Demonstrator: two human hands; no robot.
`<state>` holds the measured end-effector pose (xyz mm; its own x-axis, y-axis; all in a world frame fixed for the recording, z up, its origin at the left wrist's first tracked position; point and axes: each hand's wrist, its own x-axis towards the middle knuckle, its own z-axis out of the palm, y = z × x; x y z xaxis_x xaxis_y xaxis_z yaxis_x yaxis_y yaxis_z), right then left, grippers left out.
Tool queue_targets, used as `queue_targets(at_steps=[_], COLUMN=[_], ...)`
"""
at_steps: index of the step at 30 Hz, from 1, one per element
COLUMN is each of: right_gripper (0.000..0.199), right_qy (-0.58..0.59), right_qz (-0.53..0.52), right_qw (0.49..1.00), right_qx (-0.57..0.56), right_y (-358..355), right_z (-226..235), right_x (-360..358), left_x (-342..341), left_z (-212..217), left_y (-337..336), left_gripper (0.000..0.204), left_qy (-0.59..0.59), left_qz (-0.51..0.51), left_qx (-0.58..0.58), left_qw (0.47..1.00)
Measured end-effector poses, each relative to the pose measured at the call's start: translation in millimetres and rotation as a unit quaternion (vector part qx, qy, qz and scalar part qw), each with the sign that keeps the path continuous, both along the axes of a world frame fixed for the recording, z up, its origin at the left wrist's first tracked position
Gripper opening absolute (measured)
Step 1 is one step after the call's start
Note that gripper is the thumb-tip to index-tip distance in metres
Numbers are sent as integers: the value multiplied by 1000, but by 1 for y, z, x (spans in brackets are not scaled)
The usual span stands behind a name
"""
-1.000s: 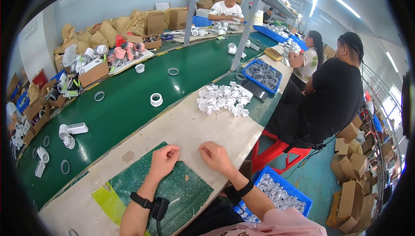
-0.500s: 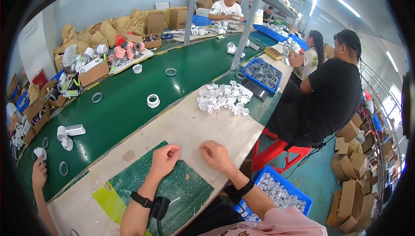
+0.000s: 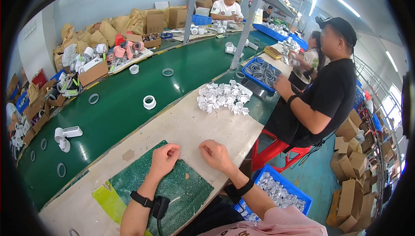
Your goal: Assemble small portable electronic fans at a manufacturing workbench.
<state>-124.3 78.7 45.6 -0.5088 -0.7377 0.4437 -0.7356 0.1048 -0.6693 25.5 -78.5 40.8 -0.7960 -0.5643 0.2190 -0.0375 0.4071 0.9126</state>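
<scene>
My left hand [image 3: 165, 158] rests over the upper part of a green patterned mat [image 3: 190, 184], its fingers curled in and closed. Just right of the mat, above the bare pale tabletop [image 3: 173, 123], my right hand [image 3: 216, 155] is also closed, thumb against fingers. Nothing shows in either hand, and a gap lies between them. Both wrists wear black straps. Beyond my hands sits a pile of small white plastic pieces [image 3: 222, 97]. A yellow-green sheet [image 3: 111, 203] sticks out from under the mat's left side.
A green conveyor belt [image 3: 116, 102] carries grey rings [image 3: 167, 72], a white collar [image 3: 149, 102] and a white jointed part [image 3: 65, 137]. A blue tray of grey rings [image 3: 261, 74] stands by a co-worker [image 3: 330, 84] on a red stool [image 3: 276, 154]. A blue crate [image 3: 302, 197] sits low at my right.
Parts on the belt have shifted slightly left and nearer. The co-worker in black has turned and reached to the ring tray. Another person's hand at far left has gone. My hands stay still.
</scene>
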Motion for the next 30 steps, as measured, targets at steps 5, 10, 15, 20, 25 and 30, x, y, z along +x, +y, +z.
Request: queue_targets(at_steps=[5, 10, 15, 20, 25, 30], right_gripper=[5, 5, 5, 7, 6, 6], right_qy=[-4, -6, -18, -29, -9, -19], right_qz=[-2, 0, -2, -14, -6, -4], right_qw=[1000, 1000, 1000, 999, 1000, 1000], right_qx=[-8, -12, -13, -3, -9, -7], right_y=[1, -2, -2, 0, 1, 0], right_z=[-2, 0, 1, 1, -2, -1], right_x=[-1, 2, 3, 2, 0, 2], left_x=[-1, 0, -1, -1, 0, 1], left_z=[-1, -5, -4, -2, -3, -5], left_y=[1, -2, -2, 0, 1, 0], left_gripper=[16, 16, 16, 16, 16, 17], left_qy=[8, 12, 18, 17, 7, 7], left_qz=[-1, 0, 0, -1, -1, -1], left_qx=[-4, -11, -10, -18, -19, -23], left_qw=[1000, 1000, 1000, 1000, 1000, 1000])
